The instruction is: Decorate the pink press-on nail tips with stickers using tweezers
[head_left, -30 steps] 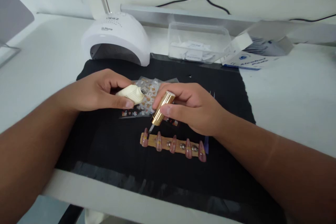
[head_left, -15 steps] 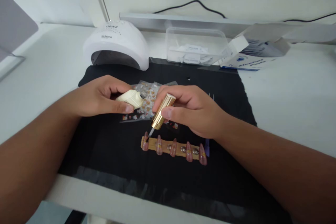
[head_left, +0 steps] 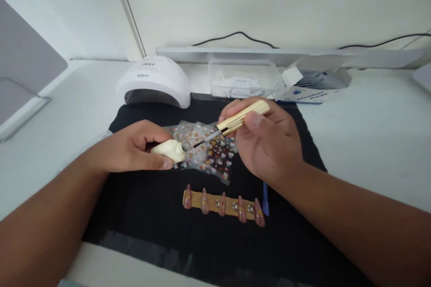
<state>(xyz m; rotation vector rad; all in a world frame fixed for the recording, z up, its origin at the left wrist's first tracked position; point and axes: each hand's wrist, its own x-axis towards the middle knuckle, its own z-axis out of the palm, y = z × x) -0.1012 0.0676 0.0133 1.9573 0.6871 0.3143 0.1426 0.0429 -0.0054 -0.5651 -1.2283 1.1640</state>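
In my left hand (head_left: 131, 148) is a cream nail polish bottle (head_left: 168, 150), tilted on its side with its threaded neck uncapped and pointing right. My right hand (head_left: 269, 139) pinches the gold cap of the nail polish brush (head_left: 243, 117). The brush's dark tip is close to the bottle's mouth; whether they touch I cannot tell. Below both hands lies a wooden strip (head_left: 195, 201) with several pink pointed false nails (head_left: 222, 204) across it and silver studs between them. Sticker sheets (head_left: 215, 161) with small cartoon prints lie under and behind the hands.
A white nail lamp (head_left: 158, 80) stands at the back left. Behind the black mat (head_left: 141, 215) are a clear plastic box (head_left: 242, 69) holding white packets and an open alcohol pads box (head_left: 310, 92). A purple tool (head_left: 266, 202) lies right of the strip, partly under my right hand.
My right hand has lifted the brush from the leftmost false nail up to the bottle's mouth, tipping the cap rightward. My left hand still holds the bottle. The camera view has tilted upward.
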